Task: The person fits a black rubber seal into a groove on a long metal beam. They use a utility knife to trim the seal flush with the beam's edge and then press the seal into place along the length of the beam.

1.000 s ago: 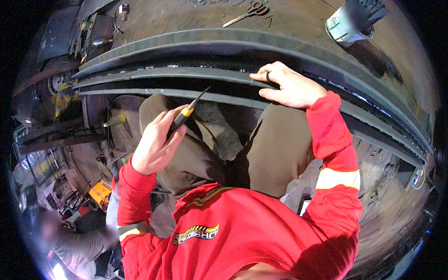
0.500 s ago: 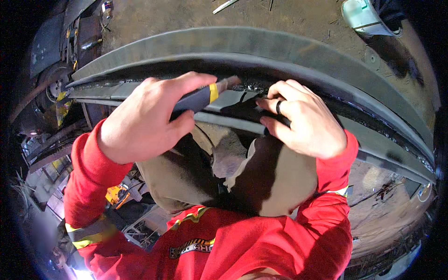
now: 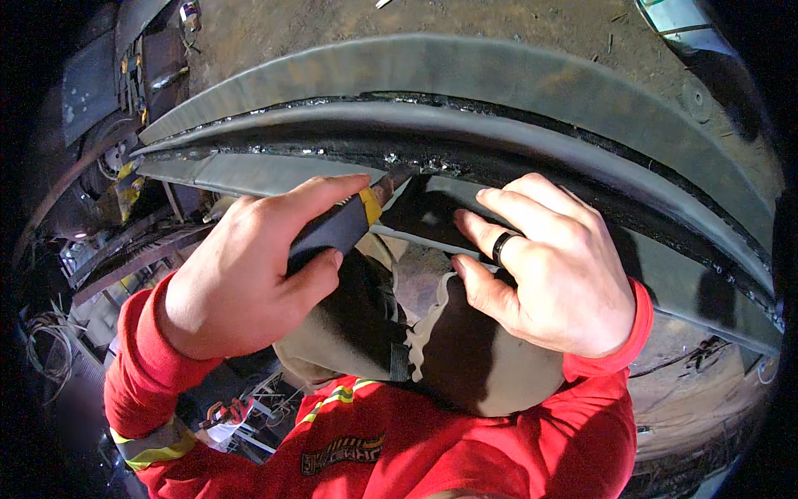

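My left hand (image 3: 249, 262) is closed around a hand tool (image 3: 328, 233) with a thick dark grey handle, a yellow collar and a short brownish tip. That tip meets the dark seam of a long grey steel beam (image 3: 465, 62), which the lens bends into an arc. Bright flakes (image 3: 395, 158) lie along the seam near the tip. My right hand (image 3: 553, 262), with a black ring on one finger, hovers over the beam's near flange. Its thumb and fingers are curved and apart, with nothing visible between them. The tip's exact kind is unclear.
Brown, dirty ground (image 3: 274, 37) lies beyond the beam. At the far right stands a pale container (image 3: 682, 25), partly cut off. Metal scraps, a wheel (image 3: 112, 150) and a coil of cable (image 3: 51, 349) crowd the left. My knees (image 3: 499, 358) are close below the beam.
Both hands have come lower and nearer to me in the view. The tool's tip, blurred before, now shows more sharply at the seam. My right fingers have spread farther apart.
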Available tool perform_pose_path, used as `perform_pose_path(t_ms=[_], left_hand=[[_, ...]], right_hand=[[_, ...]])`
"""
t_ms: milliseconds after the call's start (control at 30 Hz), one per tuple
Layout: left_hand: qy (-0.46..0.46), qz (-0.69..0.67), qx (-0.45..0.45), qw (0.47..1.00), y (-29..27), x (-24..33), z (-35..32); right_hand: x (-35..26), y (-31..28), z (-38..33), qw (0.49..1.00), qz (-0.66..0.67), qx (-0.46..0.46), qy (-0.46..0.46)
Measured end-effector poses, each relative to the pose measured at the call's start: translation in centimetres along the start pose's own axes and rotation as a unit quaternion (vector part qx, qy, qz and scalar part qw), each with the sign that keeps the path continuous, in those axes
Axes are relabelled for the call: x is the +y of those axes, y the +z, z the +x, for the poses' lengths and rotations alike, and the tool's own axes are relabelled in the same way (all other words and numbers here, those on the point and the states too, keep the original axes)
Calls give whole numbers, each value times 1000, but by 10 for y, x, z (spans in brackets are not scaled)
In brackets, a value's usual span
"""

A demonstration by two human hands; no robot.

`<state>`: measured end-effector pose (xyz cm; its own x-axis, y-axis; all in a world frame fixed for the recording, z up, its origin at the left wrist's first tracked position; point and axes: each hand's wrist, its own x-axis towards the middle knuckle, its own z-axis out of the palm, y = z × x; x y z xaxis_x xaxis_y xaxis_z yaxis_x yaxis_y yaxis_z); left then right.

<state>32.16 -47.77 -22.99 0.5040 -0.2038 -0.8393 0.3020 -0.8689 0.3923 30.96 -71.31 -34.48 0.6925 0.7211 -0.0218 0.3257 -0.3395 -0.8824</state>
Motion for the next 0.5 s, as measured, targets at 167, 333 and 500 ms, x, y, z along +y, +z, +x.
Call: perform_pose_path(t_ms=[167,333,500], left_hand=[[-16,-1,12,1000,7,5,0],[-33,10,30,999,12,13,-1],[-18,36,30,999,13,19,-1]], right_hand=[[-2,1,-3,1000,4,10,5],[-2,1,-6,1000,8,18,5],[-1,1,-7,1000,9,16,4]])
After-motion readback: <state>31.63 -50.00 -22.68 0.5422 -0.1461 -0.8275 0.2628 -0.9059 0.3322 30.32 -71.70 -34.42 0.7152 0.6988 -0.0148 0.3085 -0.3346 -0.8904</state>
